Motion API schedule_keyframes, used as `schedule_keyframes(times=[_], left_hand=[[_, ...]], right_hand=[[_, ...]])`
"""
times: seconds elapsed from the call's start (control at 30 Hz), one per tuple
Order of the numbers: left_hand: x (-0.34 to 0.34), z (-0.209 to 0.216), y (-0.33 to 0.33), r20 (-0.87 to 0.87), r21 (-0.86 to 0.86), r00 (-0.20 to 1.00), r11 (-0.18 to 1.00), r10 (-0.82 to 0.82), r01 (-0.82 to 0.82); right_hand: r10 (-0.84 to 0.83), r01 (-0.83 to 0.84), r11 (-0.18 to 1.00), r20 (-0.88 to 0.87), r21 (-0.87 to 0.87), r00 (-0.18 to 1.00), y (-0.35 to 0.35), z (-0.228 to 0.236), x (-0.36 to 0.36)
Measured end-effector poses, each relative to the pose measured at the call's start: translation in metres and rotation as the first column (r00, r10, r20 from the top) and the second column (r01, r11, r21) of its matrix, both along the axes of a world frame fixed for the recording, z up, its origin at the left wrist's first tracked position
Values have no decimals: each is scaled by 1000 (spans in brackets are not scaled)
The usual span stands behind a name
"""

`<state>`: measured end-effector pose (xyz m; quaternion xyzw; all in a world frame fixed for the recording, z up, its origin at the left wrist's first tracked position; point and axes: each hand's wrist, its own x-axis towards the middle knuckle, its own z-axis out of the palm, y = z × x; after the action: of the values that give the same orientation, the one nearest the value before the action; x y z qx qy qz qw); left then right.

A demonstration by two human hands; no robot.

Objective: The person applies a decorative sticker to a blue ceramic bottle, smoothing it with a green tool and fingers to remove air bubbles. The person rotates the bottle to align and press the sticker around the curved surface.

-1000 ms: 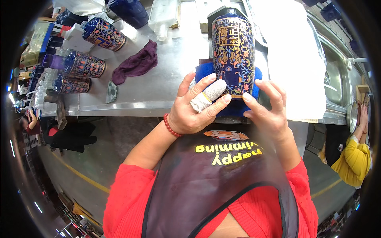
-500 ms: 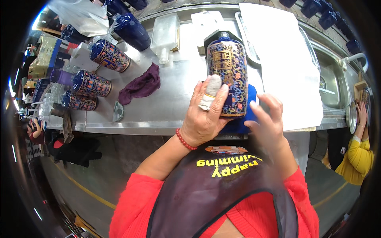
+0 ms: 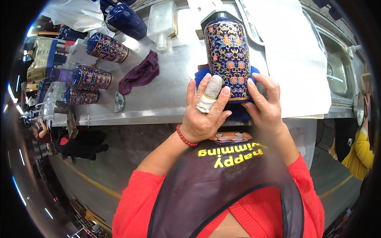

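Note:
A dark blue bottle point(image 3: 228, 51) with a colourful floral pattern lies in front of me, its neck away from me and its base toward me. Its neck end rests at a dark angular holder point(image 3: 202, 29), and a blue cloth point(image 3: 201, 75) is under its lower part. My left hand point(image 3: 202, 119) is at the bottle's lower left, fingers stretched apart, fingertips against or just over its edge. A grey and white cover point(image 3: 212, 89) wraps one finger. My right hand point(image 3: 269, 105) holds the lower right edge of the bottle between thumb and fingers.
Three patterned bottles point(image 3: 93, 76) and a plain blue bottle point(image 3: 126, 20) are on the left of the metal table point(image 3: 147, 113). Nearby are a purple cloth point(image 3: 139, 73) and a clear bottle point(image 3: 162, 22). White sheeting point(image 3: 293, 59) and a sink point(image 3: 337, 67) are at right. A person in yellow point(image 3: 359, 150) stands far right.
The bottle has turned, so a floral side faces up in place of the panel with gold characters. My right hand has come in against its base. My left hand has slid off its middle.

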<state>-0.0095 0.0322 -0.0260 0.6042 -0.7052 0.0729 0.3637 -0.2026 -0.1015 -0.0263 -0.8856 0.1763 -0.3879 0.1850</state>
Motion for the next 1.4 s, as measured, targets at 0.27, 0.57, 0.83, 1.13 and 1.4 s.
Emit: schedule_keyframes(times=[0.27,0.57,0.83,1.13,1.4], left_hand=[[3,14,-6,137,-3,990,1000,-24,25],[2,19,-9,68,24,997,999,-44,43],[4,16,-10,168,24,984,999,-52,49],[11,10,-17,-40,57,997,996,-64,66],[15,9,-16,95,85,994,995,-56,48]], right_hand=[[7,-7,1000,27,23,1000,1,0,2],[12,-14,999,36,45,999,1,1,2],[12,-14,999,38,38,999,1,-2,3],[16,-18,996,23,91,1000,2,7,3],[66,-66,998,7,-1,998,-3,13,4]])
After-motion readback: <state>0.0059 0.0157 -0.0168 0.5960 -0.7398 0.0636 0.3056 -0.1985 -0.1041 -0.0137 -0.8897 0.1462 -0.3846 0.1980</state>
